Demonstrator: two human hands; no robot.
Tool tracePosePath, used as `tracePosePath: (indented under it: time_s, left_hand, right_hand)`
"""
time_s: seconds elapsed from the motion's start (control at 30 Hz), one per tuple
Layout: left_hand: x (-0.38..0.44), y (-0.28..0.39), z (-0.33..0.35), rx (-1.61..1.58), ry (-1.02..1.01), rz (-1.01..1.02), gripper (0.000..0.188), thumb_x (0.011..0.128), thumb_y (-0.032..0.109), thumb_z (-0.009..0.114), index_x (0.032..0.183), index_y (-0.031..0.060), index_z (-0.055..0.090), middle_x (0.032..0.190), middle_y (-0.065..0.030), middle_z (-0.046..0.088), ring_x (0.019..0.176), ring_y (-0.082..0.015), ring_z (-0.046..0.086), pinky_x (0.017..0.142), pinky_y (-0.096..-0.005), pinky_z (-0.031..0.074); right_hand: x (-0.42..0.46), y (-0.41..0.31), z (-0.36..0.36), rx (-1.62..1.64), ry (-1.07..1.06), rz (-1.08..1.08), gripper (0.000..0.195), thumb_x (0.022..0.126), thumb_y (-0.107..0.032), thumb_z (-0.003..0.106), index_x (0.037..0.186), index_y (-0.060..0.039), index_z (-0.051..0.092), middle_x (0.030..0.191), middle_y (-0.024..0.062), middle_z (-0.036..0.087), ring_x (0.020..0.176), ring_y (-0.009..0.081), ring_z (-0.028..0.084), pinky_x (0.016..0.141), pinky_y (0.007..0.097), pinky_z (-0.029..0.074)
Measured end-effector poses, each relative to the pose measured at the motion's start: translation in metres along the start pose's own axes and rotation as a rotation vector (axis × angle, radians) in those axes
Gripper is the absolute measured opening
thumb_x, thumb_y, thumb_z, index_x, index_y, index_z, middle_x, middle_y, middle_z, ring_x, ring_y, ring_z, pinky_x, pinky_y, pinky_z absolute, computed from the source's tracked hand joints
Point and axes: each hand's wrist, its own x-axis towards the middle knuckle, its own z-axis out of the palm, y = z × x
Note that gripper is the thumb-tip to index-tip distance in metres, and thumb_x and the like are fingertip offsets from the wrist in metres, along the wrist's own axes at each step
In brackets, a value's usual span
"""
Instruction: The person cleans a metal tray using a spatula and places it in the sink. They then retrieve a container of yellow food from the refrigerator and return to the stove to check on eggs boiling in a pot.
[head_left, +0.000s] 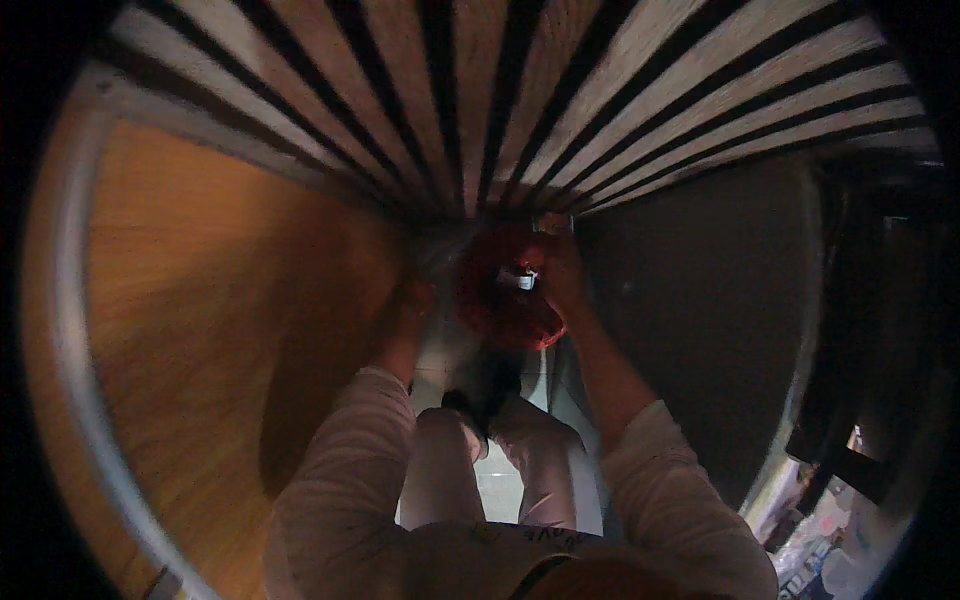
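A dark red, round, shiny object (495, 315) is low in front of me, at the middle of the view. Its exact kind is lost in the shadow. On its upper part shows a small white tag or label (526, 281). My right hand (559, 270) is at the object's right side, with its fingers curled over it near the white piece. My left hand (412, 296) is in deep shadow to the left of the red object and apart from it, close to the orange-brown wooden panel (172, 300). Its fingers cannot be made out.
A slatted wall (480, 90) with dark gaps rises ahead. A dark panel (697, 322) closes in the right side, so the space is narrow. Pale floor tiles (499, 487) show between my legs. Various blurred items (832, 532) lie at the lower right.
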Motion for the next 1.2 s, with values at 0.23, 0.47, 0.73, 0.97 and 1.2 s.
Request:
tracePosePath:
  time_s: [0.23, 0.47, 0.73, 0.97, 1.2]
  left_hand:
    - [0.048, 0.007, 0.031, -0.009, 0.07, -0.026, 0.035, 0.076, 0.016, 0.056, 0.108, 0.0023, 0.05, 0.105, -0.0177, 0.057, 0.098, -0.0335, 0.056, 0.087, -0.0413, 0.044]
    - [0.017, 0.008, 0.024, -0.119, 0.224, 0.02, 0.044, 0.077, 0.014, 0.056, 0.118, 0.0021, 0.045, 0.111, -0.019, 0.055, 0.103, -0.0335, 0.054, 0.09, -0.041, 0.043]
    - [-0.103, 0.057, -0.008, -0.465, 0.476, 0.44, 0.056, 0.077, 0.012, 0.057, 0.129, 0.0018, 0.039, 0.117, -0.0204, 0.053, 0.108, -0.0335, 0.052, 0.092, -0.0406, 0.041]
    - [-0.194, 0.111, -0.044, -0.454, 0.39, 0.688, 0.058, 0.074, 0.012, 0.057, 0.128, 0.0008, 0.039, 0.128, -0.0251, 0.043, 0.116, -0.037, 0.044, 0.097, -0.0408, 0.035]
    - [-0.325, 0.051, -0.059, -0.462, -0.217, 0.63, 0.017, 0.073, 0.014, 0.054, 0.083, 0.0076, 0.065, 0.08, -0.015, 0.063, 0.075, -0.0319, 0.059, 0.069, -0.042, 0.048]
  right_hand:
    - [-0.008, 0.03, 0.025, -0.979, -0.011, -0.188, 0.04, 0.077, -0.005, 0.048, 0.116, -0.0044, 0.054, 0.139, 0.0199, 0.032, 0.121, 0.0349, 0.035, 0.103, 0.0463, 0.025]
    - [-0.129, -0.042, 0.038, -0.061, 0.07, -0.038, 0.044, 0.087, -0.021, 0.048, 0.128, -0.0062, 0.044, 0.138, 0.0153, 0.035, 0.123, 0.0364, 0.035, 0.105, 0.0436, 0.023]
    - [-0.263, -0.094, 0.005, -0.874, -0.305, 0.296, 0.042, 0.085, -0.029, 0.048, 0.12, -0.0061, 0.05, 0.125, 0.0253, 0.044, 0.122, 0.0399, 0.037, 0.099, 0.045, 0.033]
    - [-0.265, -0.162, -0.043, -0.471, -0.199, 0.518, 0.043, 0.074, -0.017, 0.06, 0.114, -0.0046, 0.051, 0.111, 0.021, 0.054, 0.109, 0.0383, 0.048, 0.093, 0.0453, 0.04]
    - [-0.327, -0.25, -0.087, -0.613, -0.424, 0.246, 0.025, 0.074, -0.017, 0.061, 0.095, -0.0042, 0.064, 0.093, 0.0182, 0.063, 0.088, 0.0367, 0.06, 0.08, 0.0418, 0.049]
